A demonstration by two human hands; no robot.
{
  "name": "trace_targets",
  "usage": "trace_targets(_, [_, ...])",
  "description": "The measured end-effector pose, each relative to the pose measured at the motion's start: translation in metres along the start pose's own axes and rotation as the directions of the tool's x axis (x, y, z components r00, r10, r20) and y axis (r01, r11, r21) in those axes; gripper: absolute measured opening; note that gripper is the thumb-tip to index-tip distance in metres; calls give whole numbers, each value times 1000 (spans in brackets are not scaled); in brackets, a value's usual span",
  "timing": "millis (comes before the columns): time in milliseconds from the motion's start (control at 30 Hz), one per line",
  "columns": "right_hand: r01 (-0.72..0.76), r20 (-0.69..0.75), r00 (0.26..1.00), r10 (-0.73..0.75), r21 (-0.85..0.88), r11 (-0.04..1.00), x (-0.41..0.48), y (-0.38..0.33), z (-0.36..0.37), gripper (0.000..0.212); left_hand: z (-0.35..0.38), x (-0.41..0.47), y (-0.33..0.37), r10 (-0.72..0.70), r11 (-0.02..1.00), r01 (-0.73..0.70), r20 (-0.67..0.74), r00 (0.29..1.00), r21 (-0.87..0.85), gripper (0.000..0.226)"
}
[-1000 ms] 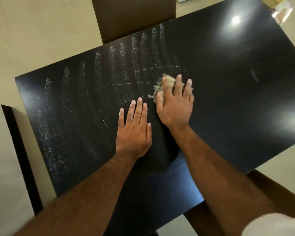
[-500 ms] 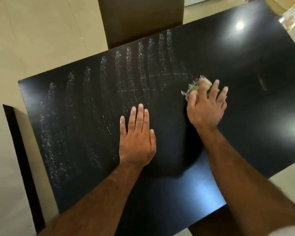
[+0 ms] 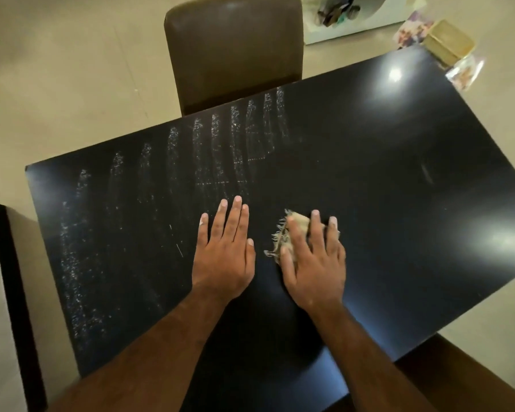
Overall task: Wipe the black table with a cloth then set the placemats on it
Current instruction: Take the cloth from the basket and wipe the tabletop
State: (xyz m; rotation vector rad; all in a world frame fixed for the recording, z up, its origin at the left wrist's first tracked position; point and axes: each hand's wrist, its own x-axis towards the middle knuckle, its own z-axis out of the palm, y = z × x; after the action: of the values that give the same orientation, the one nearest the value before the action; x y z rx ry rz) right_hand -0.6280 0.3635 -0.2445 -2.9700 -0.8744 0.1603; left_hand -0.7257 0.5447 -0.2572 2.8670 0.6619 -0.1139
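Frayed beige cloth has slid back toward the person, pressed under flat fingers of the right hand, beside the flat, straight-fingered left hand. White streaks remain on the glossy black table, so wiping continues.

A brown padded chair stands on the beige floor. To its right lies a golden box beside a clear plastic packet.

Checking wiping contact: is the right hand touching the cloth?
Touching. The head view shows the right hand pressed flat on the cloth, fingers spread over it.
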Motion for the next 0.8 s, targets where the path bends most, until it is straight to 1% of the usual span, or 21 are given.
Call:
trace_targets(67, [-114, -40, 993, 114, -10, 993, 17, 25, 1, 67, 2, 2, 1, -11, 1000, 11, -8, 1000, -3, 73])
trace_targets(167, [-259, -124, 958, 258, 16, 966, 82, 41, 4, 63, 5, 2, 4, -19, 1000, 19, -15, 1000, -9, 73])
trace_targets(233, [-289, -152, 943, 295, 58, 955, 132, 33, 8, 62, 6, 2, 2, -21, 1000, 21, -23, 1000, -12, 73])
trace_targets(267, [-281, -155, 945, 289, 69, 957, 153, 24, 9, 62, 7, 3, 2, -19, 1000, 19, -31, 999, -16, 73])
trace_targets(333, [-219, -146, 963, 227, 72, 973, 178, -3, 13, 63, 9, 2, 1, -33, 998, 31, -57, 998, -48, 73])
trace_targets(433, [-66, -121, 990, 73, 57, 996, 165, -44, 16, 64, 10, -1, -2, -96, 980, 74, -117, 988, -184, 72])
trace_targets(500, [36, -100, 994, -33, 26, 999, 129, -65, 17, 64, 8, -5, -5, -143, 935, 82, -155, 978, -346, 71])
trace_targets(567, [124, -57, 991, -123, 16, 992, 83, -79, 19, 64, 4, -9, -10, -180, 839, 57, -177, 968, -541, 70])
trace_targets(633, [176, 5, 984, -176, 39, 984, 36, -86, 18, 65, 0, -12, -15, -202, 718, 34, -161, 966, -695, 68])
trace_targets(700, [205, 52, 976, -210, 81, 975, -14, -88, 16, 68, -6, -17, -22, -189, 619, 30, -112, 976, -785, 66])
trace_targets(733, [215, 70, 972, -222, 101, 971, -38, -88, 14, 69, -10, -21, -24, -165, 591, 41, -70, 984, -805, 66])
trace_targets(767, [218, 96, 969, -229, 114, 969, -61, -88, 12, 70, -15, -28, -28, -128, 589, 51, -30, 991, -807, 66])
trace_targets(800, [218, 139, 962, -234, 121, 968, -80, -88, 11, 70, -20, -38, -31, -83, 615, 52, 1, 997, -787, 67])
